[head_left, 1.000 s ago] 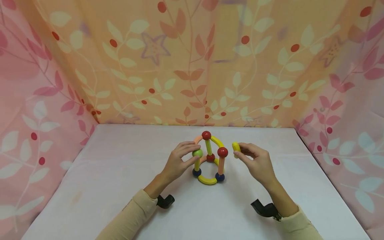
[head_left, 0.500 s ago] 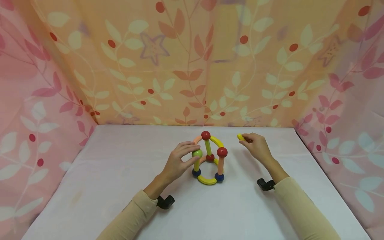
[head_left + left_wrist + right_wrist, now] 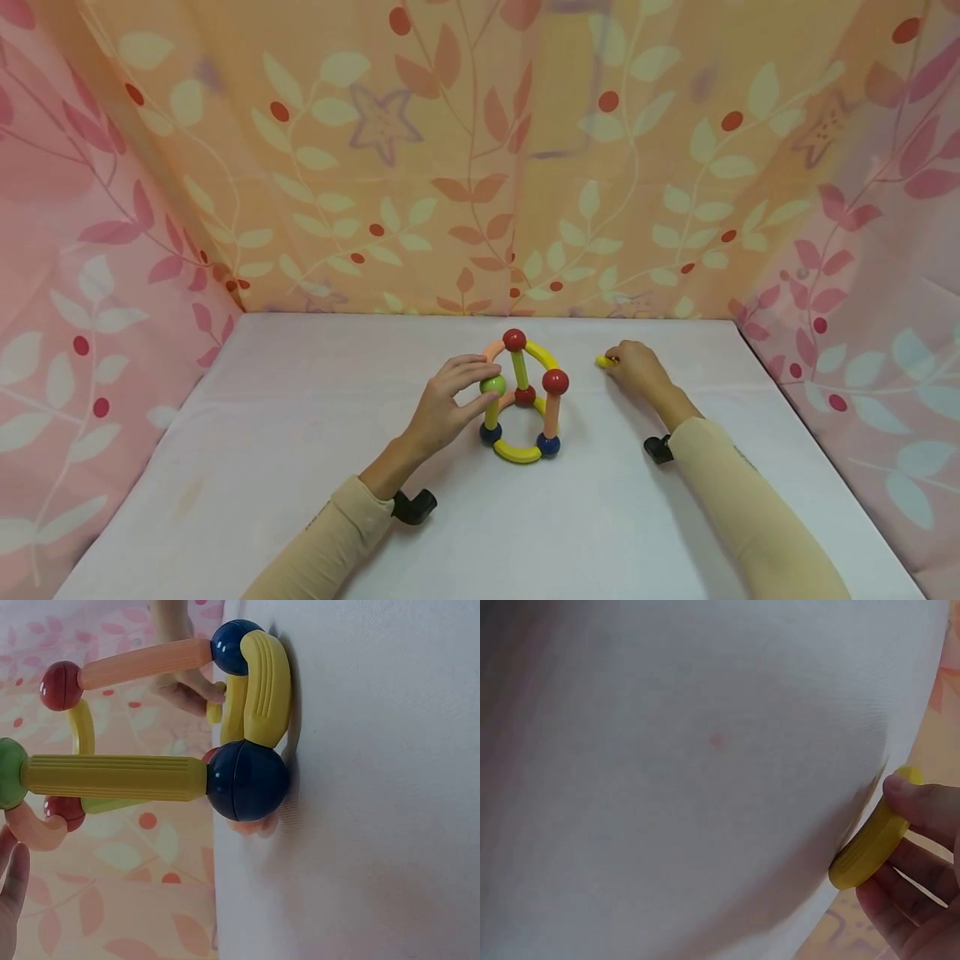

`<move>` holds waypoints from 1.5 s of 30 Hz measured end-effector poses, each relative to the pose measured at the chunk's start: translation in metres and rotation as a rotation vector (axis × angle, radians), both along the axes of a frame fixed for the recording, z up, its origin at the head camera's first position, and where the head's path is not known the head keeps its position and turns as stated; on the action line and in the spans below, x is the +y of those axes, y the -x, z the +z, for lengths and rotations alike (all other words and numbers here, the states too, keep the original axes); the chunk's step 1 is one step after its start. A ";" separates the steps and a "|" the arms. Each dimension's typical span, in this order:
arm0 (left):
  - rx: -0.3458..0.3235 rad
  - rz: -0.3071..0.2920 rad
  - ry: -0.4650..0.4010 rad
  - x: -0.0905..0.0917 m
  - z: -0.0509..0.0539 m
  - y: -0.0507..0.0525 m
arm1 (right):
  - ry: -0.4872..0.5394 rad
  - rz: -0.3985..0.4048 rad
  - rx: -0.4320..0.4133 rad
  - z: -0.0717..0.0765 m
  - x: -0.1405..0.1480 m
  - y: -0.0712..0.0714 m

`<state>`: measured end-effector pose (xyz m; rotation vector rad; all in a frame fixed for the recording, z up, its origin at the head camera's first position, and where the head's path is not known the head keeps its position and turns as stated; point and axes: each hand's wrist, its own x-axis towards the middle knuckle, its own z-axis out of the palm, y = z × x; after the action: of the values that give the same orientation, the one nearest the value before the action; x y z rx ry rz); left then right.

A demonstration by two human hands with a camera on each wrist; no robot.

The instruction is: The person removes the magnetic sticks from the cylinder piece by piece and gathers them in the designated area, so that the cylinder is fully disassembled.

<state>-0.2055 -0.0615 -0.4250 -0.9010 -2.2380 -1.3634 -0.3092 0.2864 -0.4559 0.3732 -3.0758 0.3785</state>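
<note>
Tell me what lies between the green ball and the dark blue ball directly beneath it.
A ridged yellow rod stands between the green ball and the dark blue ball, touching both; the left wrist view shows it clearly.

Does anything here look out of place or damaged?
Yes: the toy frame lacks a top piece between its green ball and right red ball, though a yellow arc spans that side below. A faint brownish mark shows on the white cloth.

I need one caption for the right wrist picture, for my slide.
The right hand pinches a curved yellow stick close to the white tabletop.
</note>
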 end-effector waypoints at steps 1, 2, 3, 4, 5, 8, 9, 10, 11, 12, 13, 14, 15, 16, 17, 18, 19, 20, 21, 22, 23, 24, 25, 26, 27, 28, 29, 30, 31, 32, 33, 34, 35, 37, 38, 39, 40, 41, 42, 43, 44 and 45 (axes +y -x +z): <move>0.002 -0.001 -0.001 0.000 0.000 0.000 | -0.007 -0.005 -0.007 -0.001 0.000 0.001; 0.003 -0.002 -0.003 0.000 0.000 0.000 | -0.013 -0.004 -0.010 -0.002 0.000 0.001; 0.004 -0.002 -0.004 0.000 0.000 0.000 | -0.020 0.001 -0.012 -0.003 -0.001 0.002; 0.003 -0.001 -0.005 0.000 0.000 0.000 | -0.025 0.004 -0.010 -0.003 -0.001 0.002; 0.002 0.000 -0.007 0.000 0.000 0.000 | -0.032 0.008 -0.008 -0.003 -0.002 0.002; -0.004 0.003 -0.014 0.000 0.000 0.000 | -0.045 0.022 -0.001 -0.003 -0.003 0.002; -0.005 0.004 -0.013 0.000 0.000 0.000 | -0.049 0.024 0.001 -0.002 -0.004 0.001; -0.006 0.005 -0.012 0.000 -0.001 0.000 | -0.051 0.023 0.002 -0.002 -0.004 0.001; -0.007 0.006 -0.011 0.000 -0.001 0.000 | -0.053 0.021 0.000 -0.001 -0.005 0.000; -0.007 0.007 -0.009 0.000 -0.001 0.000 | -0.054 0.020 -0.002 0.000 -0.005 -0.001; -0.007 0.008 -0.008 0.000 -0.001 0.000 | -0.056 0.023 -0.001 0.000 -0.005 -0.001; -0.007 0.008 -0.007 0.000 -0.001 0.000 | -0.057 0.024 0.000 0.001 -0.005 -0.002; -0.007 0.009 -0.006 0.000 0.000 0.000 | -0.051 0.022 0.000 0.002 -0.005 -0.002; -0.008 0.010 -0.006 0.000 0.000 0.000 | -0.042 0.020 -0.001 0.003 -0.006 -0.003; -0.008 0.011 -0.006 0.000 0.000 -0.001 | -0.030 0.020 -0.001 0.005 -0.006 -0.004; -0.009 0.012 -0.007 0.000 0.001 -0.001 | -0.014 0.023 -0.001 0.007 -0.007 -0.006; -0.009 0.014 -0.006 0.000 0.001 -0.001 | 0.007 0.025 -0.001 0.009 -0.008 -0.007; -0.009 0.016 -0.006 0.001 0.001 -0.001 | 0.040 0.021 -0.007 0.012 -0.010 -0.009; -0.008 0.019 -0.006 0.001 0.001 -0.001 | 0.078 0.017 -0.014 0.015 -0.012 -0.012; -0.008 0.022 -0.007 0.001 0.000 -0.001 | 0.122 0.010 -0.026 0.019 -0.014 -0.014; -0.009 0.023 -0.010 0.001 0.001 -0.001 | 0.174 0.003 -0.045 0.023 -0.017 -0.017; -0.011 0.025 -0.014 0.001 0.001 -0.001 | 0.241 -0.012 -0.071 0.028 -0.021 -0.021; -0.014 0.026 -0.018 0.002 0.000 -0.001 | 0.317 -0.029 -0.103 0.032 -0.024 -0.024; -0.022 0.028 -0.023 0.002 0.000 -0.002 | 0.393 -0.045 -0.135 0.038 -0.028 -0.028; -0.030 0.030 -0.027 0.002 0.000 -0.002 | 0.458 -0.058 -0.164 0.043 -0.032 -0.031; -0.041 0.032 -0.030 0.002 0.001 -0.002 | 0.523 -0.074 -0.195 0.047 -0.037 -0.034; -0.053 0.037 -0.033 0.002 0.001 -0.002 | 0.587 -0.085 -0.225 0.052 -0.041 -0.037; -0.063 0.042 -0.035 0.002 0.001 -0.002 | 0.641 -0.095 -0.250 0.056 -0.045 -0.039; -0.072 0.048 -0.034 0.002 0.001 -0.003 | 0.682 -0.094 -0.268 0.060 -0.049 -0.042; -0.081 0.054 -0.033 0.002 0.001 -0.003 | 0.709 -0.087 -0.279 0.064 -0.052 -0.044; -0.086 0.060 -0.030 0.002 0.001 -0.003 | 0.742 -0.080 -0.291 0.067 -0.056 -0.046; -0.090 0.064 -0.029 0.001 0.001 -0.003 | 0.772 -0.072 -0.302 0.069 -0.059 -0.047; -0.093 0.068 -0.028 0.001 0.001 -0.003 | 0.802 -0.062 -0.313 0.071 -0.062 -0.049; -0.098 0.071 -0.025 0.000 0.001 -0.004 | 0.862 -0.045 -0.342 0.074 -0.067 -0.051; -0.101 0.073 -0.024 0.000 0.001 -0.004 | 0.890 -0.042 -0.360 0.075 -0.069 -0.052; -0.103 0.074 -0.024 0.000 0.000 -0.004 | 0.924 -0.048 -0.383 0.075 -0.072 -0.053; -0.106 0.074 -0.027 -0.001 0.000 -0.004 | 0.950 -0.057 -0.406 0.075 -0.074 -0.053; -0.109 0.075 -0.028 -0.001 -0.001 -0.004 | 0.981 -0.070 -0.430 0.075 -0.077 -0.054; -0.112 0.074 -0.030 -0.001 -0.001 -0.004 | 0.998 -0.075 -0.451 0.075 -0.079 -0.055; -0.115 0.075 -0.032 -0.002 -0.002 -0.004 | 1.011 -0.082 -0.466 0.075 -0.082 -0.055; -0.119 0.075 -0.034 -0.002 -0.002 -0.003 | 1.022 -0.089 -0.479 0.074 -0.085 -0.056; -0.123 0.074 -0.034 -0.002 -0.002 -0.003 | 1.033 -0.102 -0.489 0.074 -0.088 -0.056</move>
<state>-0.2026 -0.0634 -0.4273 -0.7335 -2.3066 -1.4547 -0.2532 0.1989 -0.3817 0.0689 -2.7139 2.1347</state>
